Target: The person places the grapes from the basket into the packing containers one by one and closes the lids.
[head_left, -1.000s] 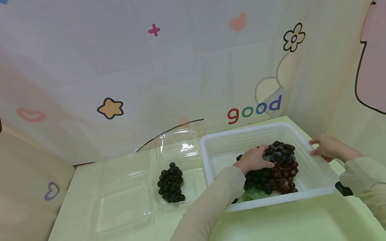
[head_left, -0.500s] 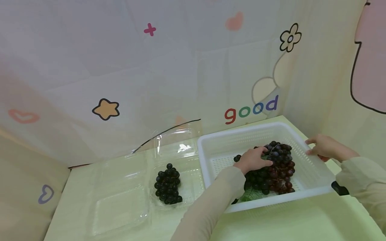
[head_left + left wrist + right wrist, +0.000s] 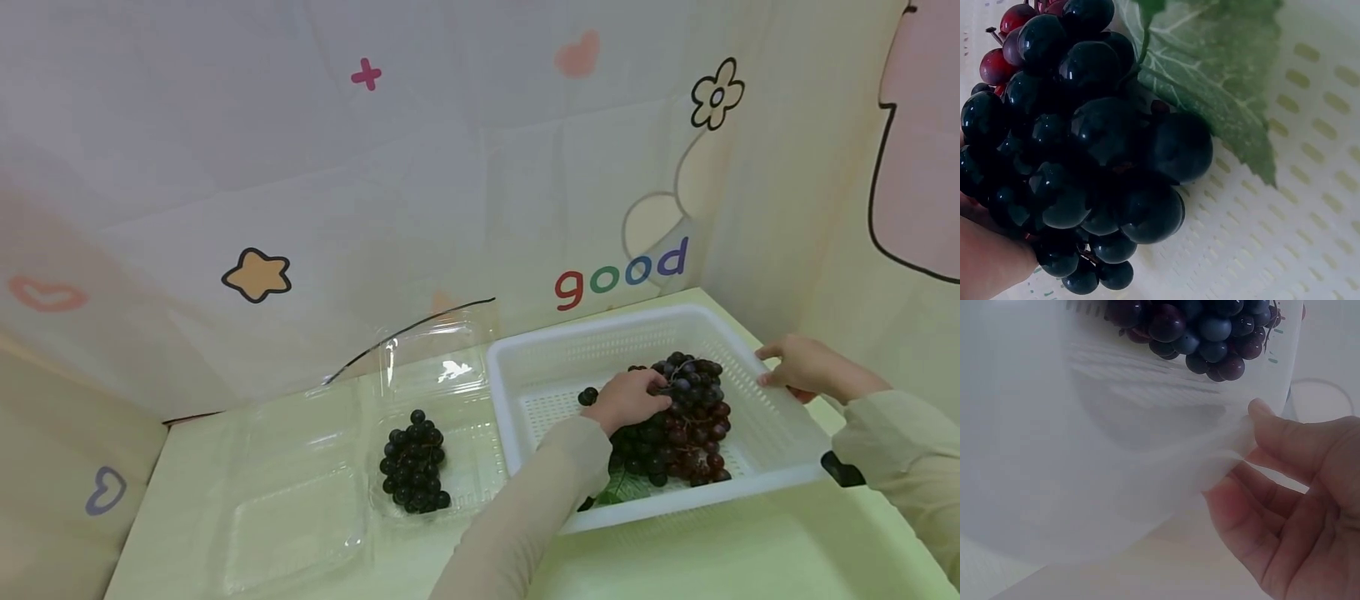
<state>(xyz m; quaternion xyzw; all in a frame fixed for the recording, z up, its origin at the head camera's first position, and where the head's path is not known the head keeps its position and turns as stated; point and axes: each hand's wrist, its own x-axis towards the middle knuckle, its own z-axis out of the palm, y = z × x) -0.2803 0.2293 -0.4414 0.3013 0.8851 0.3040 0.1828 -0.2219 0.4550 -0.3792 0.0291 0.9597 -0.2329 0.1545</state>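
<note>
My left hand (image 3: 624, 402) reaches into the white plastic basket (image 3: 720, 492) and grips a bunch of dark grapes (image 3: 637, 446), fingers and thumb curled in among them. In the left wrist view these black grapes (image 3: 1060, 194) fill the left side, with part of the hand below them. Beside them lie red grapes (image 3: 701, 433) and purplish-black grapes (image 3: 693, 383). A green leaf (image 3: 626, 485) shows at the bunch's near side. At the basket's right end my right hand (image 3: 813, 367) pinches the rim, thumb on top and fingers beneath, as the right wrist view shows.
Left of the basket, a clear plastic clamshell box (image 3: 480, 492) with its lid raised holds another black grape bunch (image 3: 414, 462). Another clear open box (image 3: 292, 525) stands farther left. A printed cloth wall (image 3: 420, 208) closes off the table's back. Something black (image 3: 843, 468) shows beside my right sleeve.
My left thumb and fingers have drawn closer together on the grapes. The right hand stays on the rim. The head view has turned slightly, shifting the scene a little left.
</note>
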